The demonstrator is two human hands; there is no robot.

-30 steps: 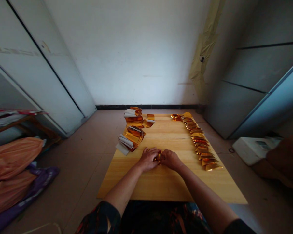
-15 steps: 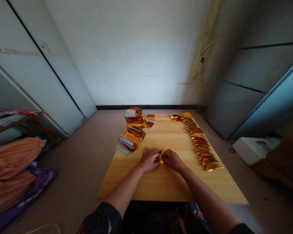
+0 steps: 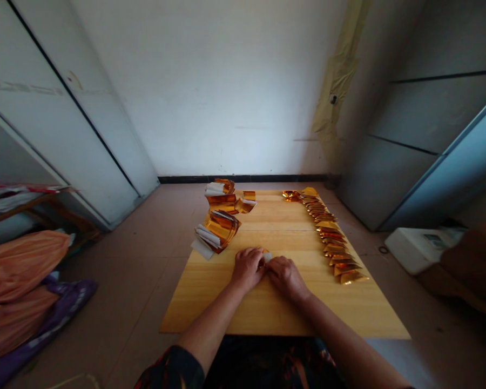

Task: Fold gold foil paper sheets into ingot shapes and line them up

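Close together over the middle of the wooden board (image 3: 243, 302), my left hand (image 3: 249, 266) and my right hand (image 3: 285, 275) both grip one small sheet of gold foil paper (image 3: 268, 256). Its pale back shows between my fingers, and the rest is hidden beneath them. Fingers on both hands are curled and closed. To the left lie loose stacks of gold foil paper (image 3: 222, 229), white on the reverse side. Along the right edge runs a row of folded gold foil pieces (image 3: 334, 246), overlapping one another.
More gold foil stacks (image 3: 222, 203) lie at the board's far left, and a crumpled shiny gold piece (image 3: 290, 195) at its far right. A white box (image 3: 413, 248) stands on the floor to the right. Orange cloth (image 3: 24, 265) is heaped at the left.
My right hand has turned and come down a little nearer my body, against the left. The foil paper between them now shows more of its pale side.
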